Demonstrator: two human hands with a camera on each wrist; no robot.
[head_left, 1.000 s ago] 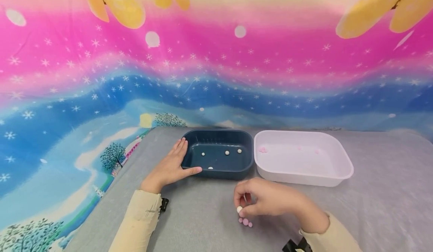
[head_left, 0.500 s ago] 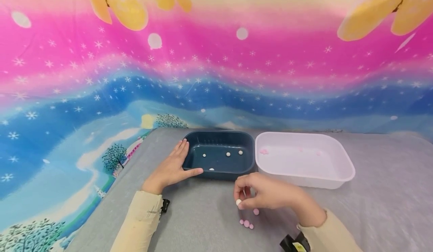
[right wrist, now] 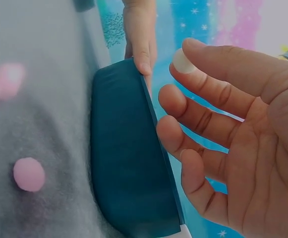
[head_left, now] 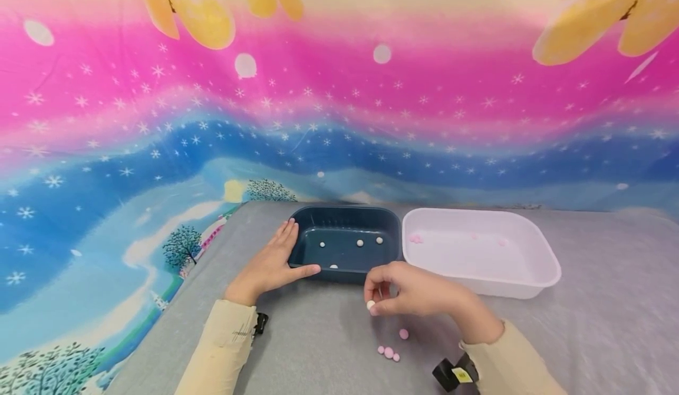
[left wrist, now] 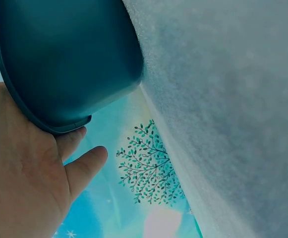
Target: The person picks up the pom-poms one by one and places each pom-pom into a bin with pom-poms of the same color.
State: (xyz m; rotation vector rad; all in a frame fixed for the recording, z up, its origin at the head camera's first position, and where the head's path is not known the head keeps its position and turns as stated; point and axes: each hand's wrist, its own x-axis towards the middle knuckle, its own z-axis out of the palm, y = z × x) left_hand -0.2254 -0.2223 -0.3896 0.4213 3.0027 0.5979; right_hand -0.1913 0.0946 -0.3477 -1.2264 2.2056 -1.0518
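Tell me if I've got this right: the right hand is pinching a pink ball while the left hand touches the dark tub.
Not quite: the ball pinched in the right hand is white, not pink, as the right wrist view shows. The rest holds: the left hand does touch the dark tub.

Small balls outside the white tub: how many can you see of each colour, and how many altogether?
White balls: 5 (4 in the dark blue tub, 1 in the fingers of the right hand)
Pink balls: 4 (all on the grey cloth)
Total: 9
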